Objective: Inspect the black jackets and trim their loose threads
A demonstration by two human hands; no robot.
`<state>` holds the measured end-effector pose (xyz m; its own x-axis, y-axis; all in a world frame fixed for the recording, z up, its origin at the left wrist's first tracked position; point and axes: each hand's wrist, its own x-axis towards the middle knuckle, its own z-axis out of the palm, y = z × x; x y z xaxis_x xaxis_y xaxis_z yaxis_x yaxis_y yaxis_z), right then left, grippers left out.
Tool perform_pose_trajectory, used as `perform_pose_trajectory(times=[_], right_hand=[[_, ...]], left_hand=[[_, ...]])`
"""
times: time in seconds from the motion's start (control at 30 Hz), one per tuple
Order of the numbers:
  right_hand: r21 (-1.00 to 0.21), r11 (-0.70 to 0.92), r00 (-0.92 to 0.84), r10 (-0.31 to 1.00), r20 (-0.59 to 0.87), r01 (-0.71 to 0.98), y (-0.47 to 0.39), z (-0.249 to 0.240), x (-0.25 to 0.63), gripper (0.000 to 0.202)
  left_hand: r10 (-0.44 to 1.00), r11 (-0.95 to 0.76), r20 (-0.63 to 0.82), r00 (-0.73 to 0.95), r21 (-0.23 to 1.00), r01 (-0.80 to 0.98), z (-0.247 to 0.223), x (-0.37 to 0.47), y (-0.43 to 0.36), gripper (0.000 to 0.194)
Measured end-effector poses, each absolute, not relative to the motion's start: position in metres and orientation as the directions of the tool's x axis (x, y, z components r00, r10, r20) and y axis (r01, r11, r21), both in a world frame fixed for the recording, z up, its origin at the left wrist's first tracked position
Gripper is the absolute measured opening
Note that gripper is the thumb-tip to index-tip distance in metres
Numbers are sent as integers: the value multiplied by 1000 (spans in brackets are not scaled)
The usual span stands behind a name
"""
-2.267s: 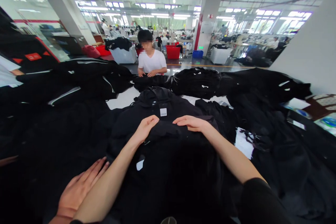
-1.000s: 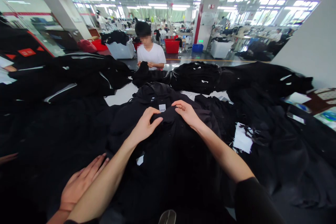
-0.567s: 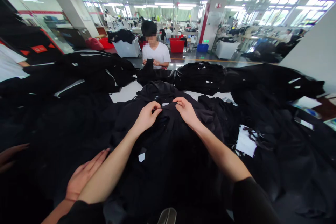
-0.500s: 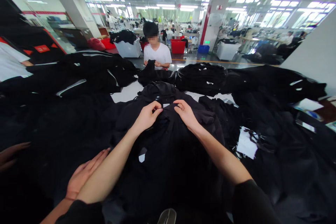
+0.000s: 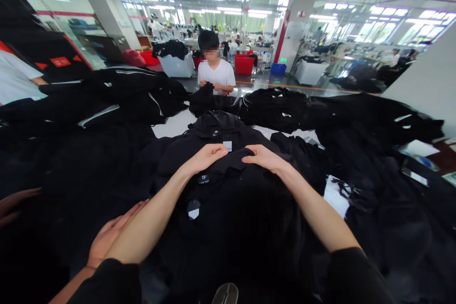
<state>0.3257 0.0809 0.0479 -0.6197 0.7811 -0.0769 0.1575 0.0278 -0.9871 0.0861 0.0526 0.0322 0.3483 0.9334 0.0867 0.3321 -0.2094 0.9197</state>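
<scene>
A black garment with small white lettering lies spread in front of me. My left hand pinches its upper edge between thumb and fingers, close to a small white label. A short way to the right, my right hand grips the same edge, its fingers curled over the cloth. Below my left hand, a black and white tag rests on the garment. Behind my hands, more black cloth with white lettering is bunched up.
A co-worker's hand rests on dark cloth beside my left forearm; another hand shows at the left edge. Black garments lie heaped across the table. Opposite, a person in a white shirt handles black cloth. White scrap lies at right.
Both my hands have come slightly lower and a little apart, drawing the garment's edge with them. White lettering below my left hand and more of the white label now show.
</scene>
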Motion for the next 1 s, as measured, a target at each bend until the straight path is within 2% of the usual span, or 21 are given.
perform_pose_trajectory(times=[0.13, 0.37, 0.63, 1.0], right_hand=[[-991, -8, -614, 784, -88, 132, 87, 49, 325, 16], [-994, -62, -613, 783, -105, 92, 92, 43, 325, 17], [-991, -118, -601, 789, -131, 61, 91, 42, 324, 16], [-996, -93, -597, 799, -69, -10, 90, 36, 325, 23]], left_hand=[[901, -172, 21, 433, 935, 311, 39, 74, 53, 34], [834, -129, -105, 541, 918, 376, 42, 53, 49, 27], [841, -250, -54, 538, 844, 475, 41, 46, 49, 35], [823, -181, -83, 562, 899, 399, 44, 43, 42, 33]])
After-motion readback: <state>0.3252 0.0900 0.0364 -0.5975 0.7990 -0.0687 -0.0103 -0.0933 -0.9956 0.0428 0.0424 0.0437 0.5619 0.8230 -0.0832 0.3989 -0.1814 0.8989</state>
